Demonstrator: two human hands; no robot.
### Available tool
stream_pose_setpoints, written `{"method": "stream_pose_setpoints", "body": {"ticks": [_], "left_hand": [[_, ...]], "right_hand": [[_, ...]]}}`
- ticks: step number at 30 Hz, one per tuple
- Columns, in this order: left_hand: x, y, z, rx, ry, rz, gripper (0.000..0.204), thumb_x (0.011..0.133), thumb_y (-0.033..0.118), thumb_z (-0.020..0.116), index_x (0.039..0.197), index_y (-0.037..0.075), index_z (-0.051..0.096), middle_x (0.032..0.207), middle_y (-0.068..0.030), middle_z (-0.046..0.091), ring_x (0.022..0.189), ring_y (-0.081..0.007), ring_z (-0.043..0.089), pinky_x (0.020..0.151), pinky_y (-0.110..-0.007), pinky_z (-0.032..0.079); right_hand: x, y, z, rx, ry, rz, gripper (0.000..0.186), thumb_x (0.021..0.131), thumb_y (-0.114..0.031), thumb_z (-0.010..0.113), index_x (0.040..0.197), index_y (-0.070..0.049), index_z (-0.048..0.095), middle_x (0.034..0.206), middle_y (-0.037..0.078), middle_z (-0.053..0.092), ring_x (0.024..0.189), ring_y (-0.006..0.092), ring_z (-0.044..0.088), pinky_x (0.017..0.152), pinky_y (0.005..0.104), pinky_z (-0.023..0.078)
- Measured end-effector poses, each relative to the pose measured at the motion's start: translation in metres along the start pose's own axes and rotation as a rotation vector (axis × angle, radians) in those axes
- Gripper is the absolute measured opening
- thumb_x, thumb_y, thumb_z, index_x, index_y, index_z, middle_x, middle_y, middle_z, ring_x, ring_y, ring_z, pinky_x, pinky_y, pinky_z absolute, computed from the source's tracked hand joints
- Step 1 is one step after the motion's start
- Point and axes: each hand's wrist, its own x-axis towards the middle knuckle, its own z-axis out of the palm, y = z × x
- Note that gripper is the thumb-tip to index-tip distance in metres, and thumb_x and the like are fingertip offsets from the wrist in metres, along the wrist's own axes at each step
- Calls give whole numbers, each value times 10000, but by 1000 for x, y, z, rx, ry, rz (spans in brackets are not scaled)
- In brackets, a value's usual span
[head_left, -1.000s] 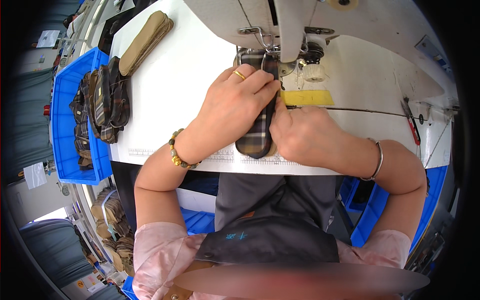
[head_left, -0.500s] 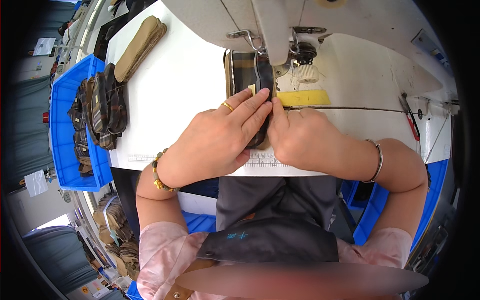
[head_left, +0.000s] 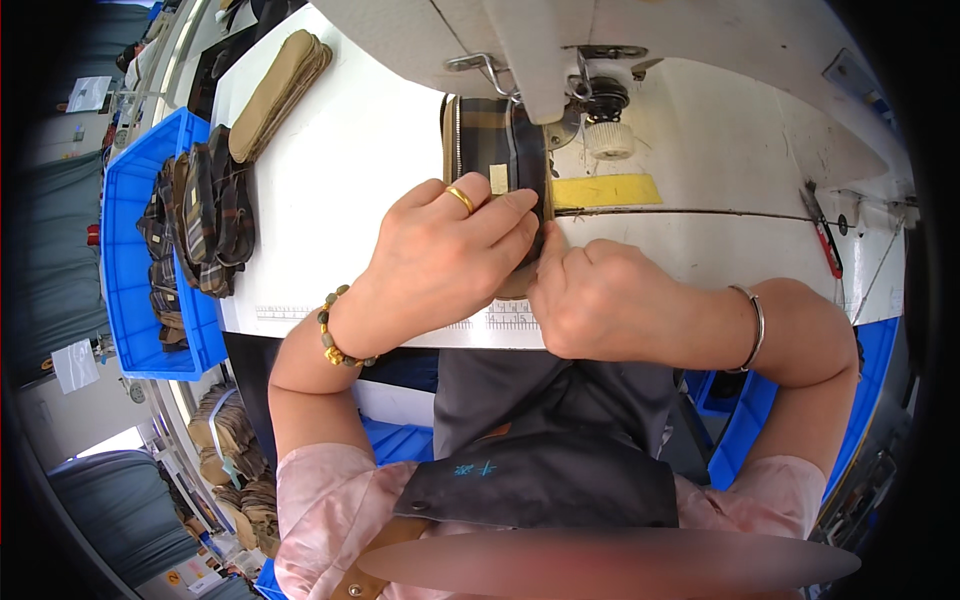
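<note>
Grey-blue curtains (head_left: 60, 240) line the left, beyond a white table (head_left: 350, 200); perhaps a window (head_left: 122, 442) glows.

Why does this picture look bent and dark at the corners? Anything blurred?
Head view: the fisheye lens bows the edge of the white table and leaves dark corners; a smeared oval blurs the bottom; the left hand and right hand look fairly sharp.

Left of the left hand (head_left: 440, 245), the white tabletop (head_left: 350, 110) is being lit brightly, almost to blankness. Around the grip, detail is being rendered fairly sharply; far from it, straight edges are being bent and corners blackened. Below, the view is being veiled by an oval blur (head_left: 600, 562).
</note>
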Motion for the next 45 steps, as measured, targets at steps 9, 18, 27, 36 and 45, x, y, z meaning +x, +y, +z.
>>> {"method": "stream_pose_setpoints", "body": {"ticks": [9, 18, 27, 36, 45], "left_hand": [[1, 5, 9, -137, 37, -129, 448, 548, 207, 816, 976, 102, 737, 1165, 20, 722, 726, -164, 619, 628, -284, 515], [2, 5, 7, -170, -6, -130, 421, 590, 219, 823, 985, 98, 739, 1164, 5, 728, 725, -182, 627, 625, -294, 528], [9, -6, 15, -183, 48, -152, 415, 573, 184, 829, 970, 102, 738, 1137, 10, 737, 758, -199, 643, 647, -300, 542], [15, -21, 27, -107, 111, -175, 385, 596, 173, 831, 968, 110, 750, 1107, 27, 735, 824, -183, 639, 668, -304, 566], [13, -23, 33, -157, 169, -125, 491, 551, 126, 827, 1035, 114, 746, 1068, 25, 735, 786, -183, 627, 678, -292, 545]], "right_hand": [[5, 8, -4, 95, 48, -108, 153, 597, -179, 623, 597, -29, 591, 642, 168, 622, 511, 180, 555, 431, 279, 355], [6, 7, -2, 77, 81, -96, 235, 577, -209, 627, 632, 19, 647, 675, 238, 664, 548, 218, 620, 459, 308, 443], [4, 13, 11, 67, 61, -41, 276, 584, -160, 663, 710, 84, 688, 694, 267, 668, 533, 233, 640, 457, 334, 512], [7, 32, 21, 44, 66, 9, 280, 602, -144, 665, 745, 95, 689, 816, 319, 688, 525, 205, 633, 437, 322, 499], [8, 31, 17, 64, 63, 47, 238, 628, -139, 667, 751, 63, 699, 835, 300, 701, 535, 185, 630, 447, 301, 485]]}}
